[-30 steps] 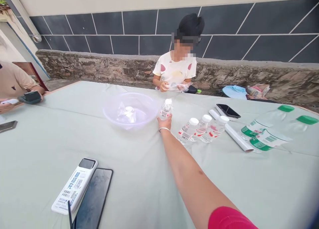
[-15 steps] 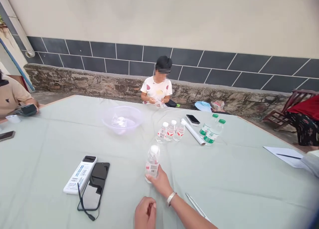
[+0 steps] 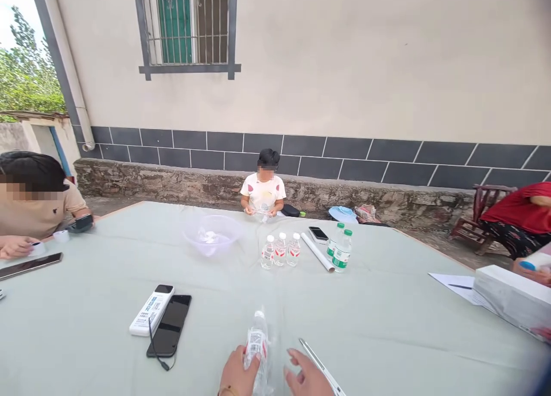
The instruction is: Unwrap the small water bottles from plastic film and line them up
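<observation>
My left hand [image 3: 241, 372] is closed round the lower part of a small clear bottle [image 3: 257, 343] with a white cap and a red-and-white label. The bottle is close in front of me, tilted a little. Something clear and crumpled shows about its base, too blurred to name. On the other side of the bottle, my right hand [image 3: 309, 375] is apart from it, fingers spread and slightly bent, holding nothing. Beside that hand lies a long thin silver thing [image 3: 318, 361], partly hidden by it. Three similar small bottles [image 3: 280, 251] stand upright farther up the table.
On the cloth-covered table [image 3: 215, 287] lie a white device [image 3: 150, 313] and a black phone [image 3: 172, 327]. Beyond are a purple basin [image 3: 232, 238], a white roll [image 3: 318, 252], another phone [image 3: 318, 234] and green-capped bottles [image 3: 342, 252]. A white box [image 3: 512, 292] stands right. People sit around.
The bottle has come nearer to me and passed from my right hand to my left. My right hand has let go and moved right, fingers spread. The view has tilted up.
</observation>
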Action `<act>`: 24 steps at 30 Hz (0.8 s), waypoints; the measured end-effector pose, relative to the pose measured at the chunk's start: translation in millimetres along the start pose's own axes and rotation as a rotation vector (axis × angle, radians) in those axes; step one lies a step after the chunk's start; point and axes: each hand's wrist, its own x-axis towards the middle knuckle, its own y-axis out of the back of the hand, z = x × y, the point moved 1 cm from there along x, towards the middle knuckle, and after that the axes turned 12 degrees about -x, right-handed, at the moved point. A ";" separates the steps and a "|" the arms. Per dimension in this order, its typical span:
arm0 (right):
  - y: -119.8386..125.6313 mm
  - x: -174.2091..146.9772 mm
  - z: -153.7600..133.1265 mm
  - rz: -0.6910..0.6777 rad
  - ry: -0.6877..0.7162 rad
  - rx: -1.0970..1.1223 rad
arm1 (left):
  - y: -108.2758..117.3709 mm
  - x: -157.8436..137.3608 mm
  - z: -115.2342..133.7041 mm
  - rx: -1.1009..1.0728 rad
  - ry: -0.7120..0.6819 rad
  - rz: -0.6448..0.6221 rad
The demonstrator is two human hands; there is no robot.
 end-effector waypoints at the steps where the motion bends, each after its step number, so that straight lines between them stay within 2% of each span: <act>1: 12.1 1.5 17.4 0.106 -0.035 -0.066 | 1.2 -0.8 0.4 0.006 0.010 0.002; 2: 22.2 2.6 35.1 0.195 -0.071 -0.151 | 2.4 -2.1 1.4 0.004 0.018 0.001; 4: 33.3 3.1 66.7 0.260 -0.153 -0.287 | 4.7 -6.0 4.6 -0.012 0.030 -0.006; 7: 28.8 2.2 92.3 0.184 -0.110 -0.336 | 7.8 -12.0 10.5 -0.026 0.045 -0.030; 10: 15.1 3.8 93.2 0.157 -0.010 -0.348 | 9.6 -15.5 14.1 -0.021 0.064 -0.054; 13: 6.6 8.1 84.5 0.216 -0.010 -0.427 | 10.0 -17.0 15.0 -0.009 0.066 -0.061; 16: 7.1 13.7 71.2 0.174 -0.028 -0.407 | 9.8 -18.8 15.3 0.016 0.068 -0.043; 19: 15.9 24.7 44.1 0.074 -0.071 -0.227 | 9.7 -21.2 16.7 0.045 0.076 -0.035; 24: 28.0 53.5 -25.9 -0.133 -0.194 0.176 | 10.4 -23.3 19.2 0.106 0.072 -0.023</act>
